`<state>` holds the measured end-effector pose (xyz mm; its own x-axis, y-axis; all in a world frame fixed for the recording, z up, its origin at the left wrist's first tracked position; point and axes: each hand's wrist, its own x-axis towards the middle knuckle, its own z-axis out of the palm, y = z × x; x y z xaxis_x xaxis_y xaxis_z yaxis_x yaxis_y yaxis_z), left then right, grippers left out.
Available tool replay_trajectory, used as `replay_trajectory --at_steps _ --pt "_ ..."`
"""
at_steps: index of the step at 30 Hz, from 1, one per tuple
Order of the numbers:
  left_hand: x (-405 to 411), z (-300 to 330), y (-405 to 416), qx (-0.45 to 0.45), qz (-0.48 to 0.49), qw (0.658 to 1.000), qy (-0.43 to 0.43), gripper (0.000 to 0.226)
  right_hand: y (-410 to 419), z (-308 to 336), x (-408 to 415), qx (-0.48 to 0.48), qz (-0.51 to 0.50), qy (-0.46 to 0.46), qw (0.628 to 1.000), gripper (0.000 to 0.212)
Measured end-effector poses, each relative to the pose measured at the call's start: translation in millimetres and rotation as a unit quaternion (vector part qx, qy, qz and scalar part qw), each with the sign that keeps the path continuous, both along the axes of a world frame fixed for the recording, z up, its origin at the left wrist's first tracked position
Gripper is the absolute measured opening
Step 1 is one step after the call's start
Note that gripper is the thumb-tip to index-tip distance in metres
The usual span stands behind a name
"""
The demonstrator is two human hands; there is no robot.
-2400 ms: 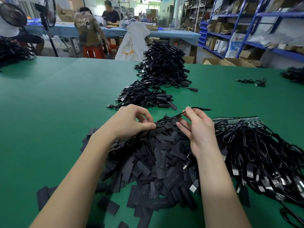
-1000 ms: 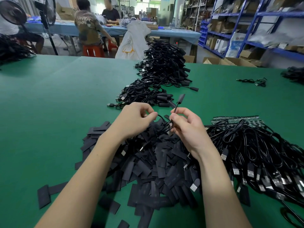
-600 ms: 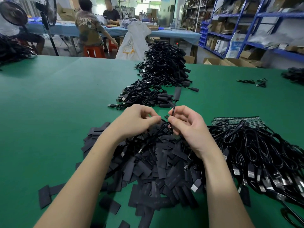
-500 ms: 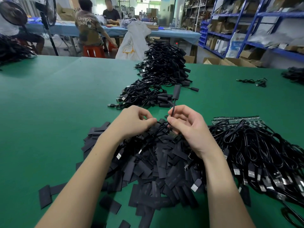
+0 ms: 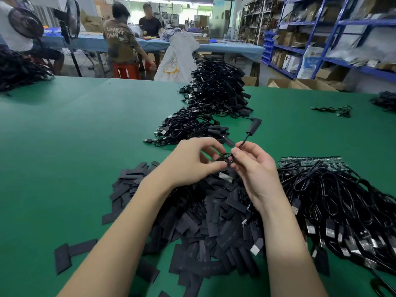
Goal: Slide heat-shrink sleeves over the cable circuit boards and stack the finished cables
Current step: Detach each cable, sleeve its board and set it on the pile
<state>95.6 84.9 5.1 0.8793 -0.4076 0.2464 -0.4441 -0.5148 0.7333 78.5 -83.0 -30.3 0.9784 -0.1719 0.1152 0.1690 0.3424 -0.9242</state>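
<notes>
You're mid-batch I'd say: the loose heat-shrink sleeves [image 5: 192, 213] are heaped on the green worktop [image 5: 75, 146], a long finished stack [image 5: 205, 110] runs away beyond that heap, and a big tangle of unsleeved cables [image 5: 342, 206] waits to its right, so plenty left. Just above the heap, your left hand [image 5: 192, 161] pinches the cable [image 5: 242, 146] loop, and your right hand [image 5: 255, 166] pinches the same cable, sleeved end [image 5: 254, 126] sticking up, ready to stack.

Green table [image 5: 75, 146]: loose pile of flat black sleeves [image 5: 203, 215] near front, tangled unfinished cables [image 5: 342, 200] just right of it. Finished cable stack [image 5: 210, 103] runs back along the middle; small stray cable [image 5: 334, 109] far right.
</notes>
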Motion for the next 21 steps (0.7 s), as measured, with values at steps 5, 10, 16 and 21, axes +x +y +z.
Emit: replay_trajectory --at_steps 5,10,16,21 --pt "9.5 -3.8 -6.6 0.047 0.003 0.998 -0.049 0.031 -0.7 0.1 2.3 0.066 -0.043 0.04 0.996 0.009" --pt "49.6 7.3 -6.2 0.103 0.097 0.984 -0.112 0.033 -1.7 2.4 0.4 0.086 -0.046 0.087 0.991 0.015" --pt "128.2 37.8 -7.5 0.19 0.238 0.934 -0.187 0.042 -0.6 4.3 -3.4 0.033 -0.031 0.105 0.993 0.012" --pt "146.1 13.8 4.1 0.216 0.247 0.936 -0.129 0.047 -0.2 4.3 -3.5 0.005 -0.027 0.116 0.993 0.012"
